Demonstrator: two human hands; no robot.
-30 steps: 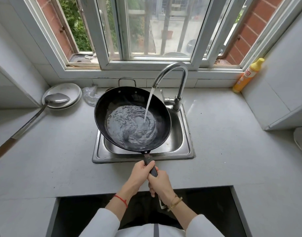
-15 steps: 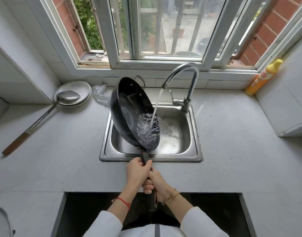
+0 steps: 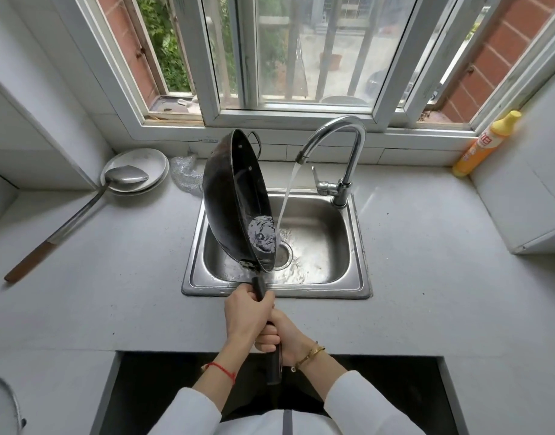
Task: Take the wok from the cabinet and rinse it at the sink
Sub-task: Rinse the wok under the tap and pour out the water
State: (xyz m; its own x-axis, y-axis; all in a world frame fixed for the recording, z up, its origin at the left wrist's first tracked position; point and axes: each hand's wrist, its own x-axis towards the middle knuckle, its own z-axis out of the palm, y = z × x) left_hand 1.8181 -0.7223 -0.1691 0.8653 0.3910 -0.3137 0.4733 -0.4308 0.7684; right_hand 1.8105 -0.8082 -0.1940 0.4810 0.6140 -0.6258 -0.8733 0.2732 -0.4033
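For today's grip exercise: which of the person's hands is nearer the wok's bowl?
Left. The left hand grips the handle just below the wok; the right hand grips farther down.

A home kitchen, steel sink (image 3: 357, 246) set in a pale tabletop (image 3: 426, 293), running tap (image 3: 342, 146), ladle (image 3: 81, 211) on plates (image 3: 150, 161), detergent bottle (image 3: 486, 146), barred window (image 3: 301, 58) behind.

Both hands (image 3: 257, 321) tip wok (image 3: 235, 199) (steeply); tap (image 3: 332, 146) running
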